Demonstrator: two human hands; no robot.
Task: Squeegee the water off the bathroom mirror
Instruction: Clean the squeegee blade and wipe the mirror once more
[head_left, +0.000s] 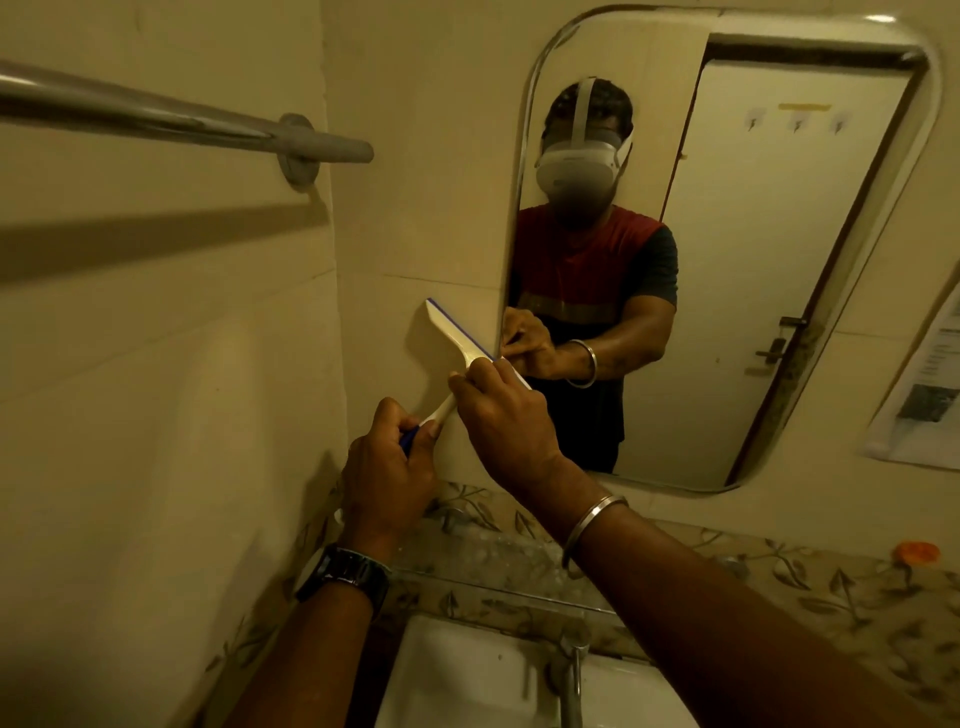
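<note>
A white squeegee (453, 332) with a blue blade edge lies tilted against the wall, its blade crossing the lower left edge of the rounded mirror (753, 270). My left hand (389, 467), with a dark watch on the wrist, grips the blue end of the handle. My right hand (501, 415), with a metal bangle on the wrist, pinches the neck of the squeegee just below the blade. The mirror reflects a person in a red shirt and both hands. I cannot make out water drops on the glass.
A metal towel bar (171, 122) juts from the left wall at head height. Below are a glass shelf (498, 566), a white sink (467, 675) with a tap (571, 670), leaf-patterned tiles, an orange item (917, 552) and a paper sheet (924, 400) on the right wall.
</note>
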